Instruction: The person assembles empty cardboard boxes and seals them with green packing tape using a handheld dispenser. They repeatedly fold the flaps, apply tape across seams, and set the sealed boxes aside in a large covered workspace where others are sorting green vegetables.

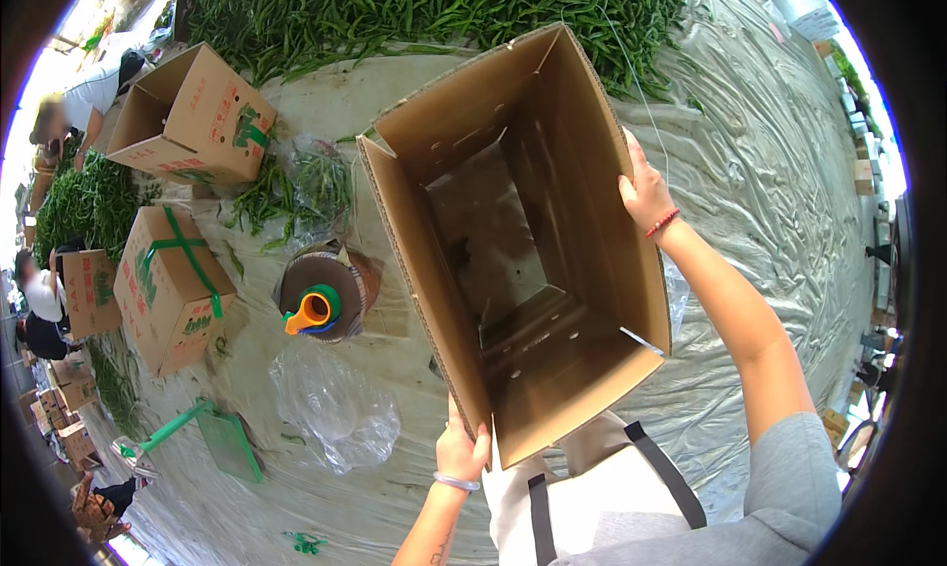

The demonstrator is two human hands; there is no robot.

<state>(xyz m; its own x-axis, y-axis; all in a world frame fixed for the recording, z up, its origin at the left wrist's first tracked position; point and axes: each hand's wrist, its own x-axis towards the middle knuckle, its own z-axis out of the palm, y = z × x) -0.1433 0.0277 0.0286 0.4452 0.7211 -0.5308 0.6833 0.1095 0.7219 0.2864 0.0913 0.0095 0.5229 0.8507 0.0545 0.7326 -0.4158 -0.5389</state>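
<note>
A tall open corrugated cardboard box (588,167) is in both hands, its mouth turned up towards me and its body tilted. My left hand (464,451) grips the near left corner, thumb over the rim. My right hand (646,189) holds the outside of the right wall. No contents are plain inside; the far end is dim and greyish, and I cannot tell whether it is closed. The near edge of the box hangs in front of a white apron (599,499) with dark straps.
Green chilli peppers (414,11) lie heaped beyond the box on a plastic ground sheet (755,196). At left are an open printed carton (222,122), a carton with green tape (174,292), a round stool (296,277) bearing an orange tape dispenser (314,311), a clear plastic bag (336,411), a green scale (229,440) and several people.
</note>
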